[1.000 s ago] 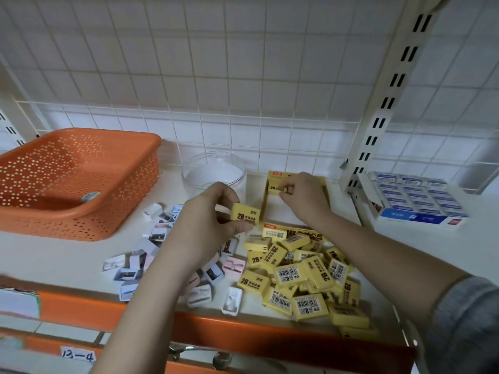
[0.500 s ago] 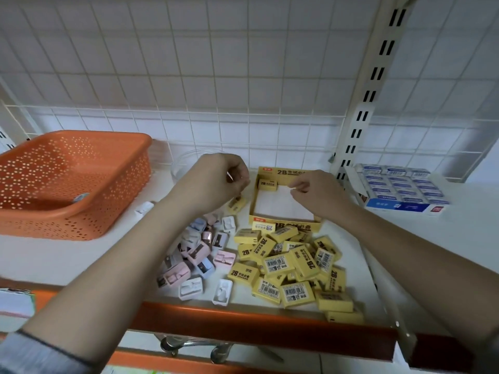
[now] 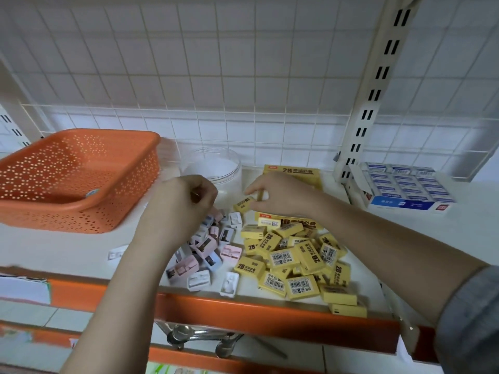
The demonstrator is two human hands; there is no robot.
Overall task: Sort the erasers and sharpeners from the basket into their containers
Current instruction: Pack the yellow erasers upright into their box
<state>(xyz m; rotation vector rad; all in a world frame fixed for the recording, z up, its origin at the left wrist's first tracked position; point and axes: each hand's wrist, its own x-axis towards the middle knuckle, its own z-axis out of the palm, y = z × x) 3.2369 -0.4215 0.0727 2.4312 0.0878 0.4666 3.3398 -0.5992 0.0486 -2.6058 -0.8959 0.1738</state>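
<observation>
- Leftmost, the orange basket [image 3: 81, 179] sits on the white shelf [image 3: 54, 247], perforated walls upright; one small item lies inside it near the front wall.
- Behind the basket's right corner stands the clear round container [image 3: 216, 168], against the tiled wall.
- Left hand [image 3: 183, 203]: fingers curled into a fist above the sharpeners [image 3: 208, 252]. Whether it encloses an item cannot be told.
- The sharpeners, pink, white and blue, lie scattered on the shelf below the left hand; one white piece lies apart to the left.
- Right hand [image 3: 283, 195]: thumb and fingers pinch one yellow eraser [image 3: 244, 204], held tilted above the shelf, between the clear container and the yellow carton [image 3: 294, 174].
- The yellow carton, marked 2B, lies partly hidden under the right hand.
- The eraser pile [image 3: 299, 263] lies loose in front of the carton, reaching the shelf's orange front edge.
- Far right, a blue-and-white box [image 3: 405, 187] holds rows of wrapped erasers.
</observation>
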